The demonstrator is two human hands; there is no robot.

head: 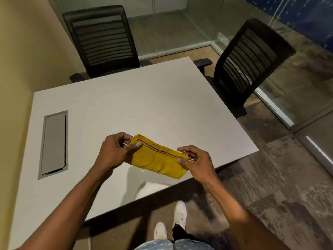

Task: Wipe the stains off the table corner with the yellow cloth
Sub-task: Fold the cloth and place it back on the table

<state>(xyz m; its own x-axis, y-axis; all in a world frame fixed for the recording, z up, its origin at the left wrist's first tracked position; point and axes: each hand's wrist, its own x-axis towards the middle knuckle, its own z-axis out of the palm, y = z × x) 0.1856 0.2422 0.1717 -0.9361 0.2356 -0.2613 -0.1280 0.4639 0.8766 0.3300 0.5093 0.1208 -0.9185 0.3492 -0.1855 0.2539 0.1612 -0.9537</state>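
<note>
Hands first: left hand [115, 150] and right hand [195, 162] each pinch one end of the folded yellow cloth [158, 159], thumb over fingers, holding it stretched between them above the near part of the surface [144, 98], toward its near right edge. Item, white square surface, with a grey cable hatch [53, 144] set flush on its left side; two black mesh chairs [100, 40] at the far side and right. Item, white shoes [180, 212] on patterned carpet below.
</note>
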